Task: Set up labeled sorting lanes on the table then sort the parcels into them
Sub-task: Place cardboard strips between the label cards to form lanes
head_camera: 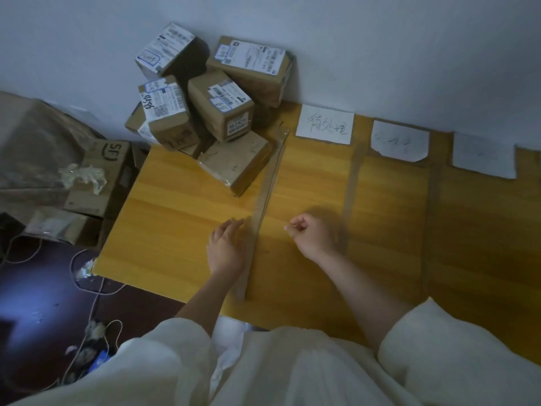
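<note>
Three paper labels sit along the far edge of the table (pixel 175 200), against the wall: a near label (pixel 324 123) with handwriting, a middle label (pixel 399 140) and a far-right label (pixel 483 155) whose writing cannot be read. Strips of tape mark the lane borders. The leftmost tape strip (pixel 265 200) runs with its long axis from the front edge toward the wall, leaning slightly right at the far end; a second strip (pixel 352 183) and a third (pixel 433 200) lie to its right.

The left hand (pixel 224 247) rests flat and open, fingers extended, just beside the left edge of the leftmost strip near its front end. The right hand (pixel 314 235) is loosely curled, thumb and forefinger pinched together; whether it holds anything cannot be determined. It hovers between the first and second strips.

The parcels (pixel 210 104) are stacked at the far left corner, left of the leftmost strip and well apart from both hands. None lies in a lane.

Judgement: lane marking appears nearly complete and sorting has not begun. The left hand is nearer the stack, which lies ahead and slightly left.
</note>
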`<state>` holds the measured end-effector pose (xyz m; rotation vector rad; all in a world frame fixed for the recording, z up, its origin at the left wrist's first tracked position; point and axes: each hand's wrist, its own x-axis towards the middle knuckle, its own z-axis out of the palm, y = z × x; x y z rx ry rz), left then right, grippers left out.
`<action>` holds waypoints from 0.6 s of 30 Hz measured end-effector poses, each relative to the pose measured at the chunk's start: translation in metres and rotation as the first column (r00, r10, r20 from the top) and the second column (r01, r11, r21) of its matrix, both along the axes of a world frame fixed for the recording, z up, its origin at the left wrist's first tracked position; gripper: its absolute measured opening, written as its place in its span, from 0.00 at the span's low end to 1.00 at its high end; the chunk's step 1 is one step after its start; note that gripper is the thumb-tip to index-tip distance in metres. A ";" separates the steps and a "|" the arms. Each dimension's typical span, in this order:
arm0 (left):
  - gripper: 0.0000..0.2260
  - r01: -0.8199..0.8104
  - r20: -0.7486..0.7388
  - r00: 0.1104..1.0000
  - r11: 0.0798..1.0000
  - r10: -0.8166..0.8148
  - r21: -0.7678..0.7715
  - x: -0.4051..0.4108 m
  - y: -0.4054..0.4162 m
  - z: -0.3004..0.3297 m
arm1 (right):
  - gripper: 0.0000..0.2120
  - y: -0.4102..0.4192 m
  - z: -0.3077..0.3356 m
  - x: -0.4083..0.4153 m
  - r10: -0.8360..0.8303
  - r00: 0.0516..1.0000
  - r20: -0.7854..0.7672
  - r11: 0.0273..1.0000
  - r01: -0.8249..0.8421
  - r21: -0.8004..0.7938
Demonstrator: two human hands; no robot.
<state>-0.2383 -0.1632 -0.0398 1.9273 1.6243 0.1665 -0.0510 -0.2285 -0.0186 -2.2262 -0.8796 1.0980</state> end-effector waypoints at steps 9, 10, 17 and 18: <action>0.22 0.251 -0.106 0.961 0.967 -0.254 -0.045 -0.029 0.027 -0.014 | 0.16 0.054 -0.019 -0.060 -0.165 0.986 0.025 0.970 0.166 -0.176; 0.21 0.256 -0.110 0.959 0.966 -0.260 -0.049 -0.030 0.028 -0.014 | 0.17 0.058 -0.020 -0.066 -0.174 0.984 0.044 0.965 0.179 -0.191; 0.19 0.314 -0.124 0.940 0.948 -0.318 -0.055 -0.035 0.029 -0.015 | 0.21 0.076 -0.019 -0.089 -0.140 0.972 0.189 0.939 0.191 -0.285; 0.19 0.318 -0.123 0.938 0.946 -0.322 -0.057 -0.036 0.030 -0.015 | 0.20 0.077 -0.019 -0.090 -0.131 0.971 0.202 0.935 0.189 -0.301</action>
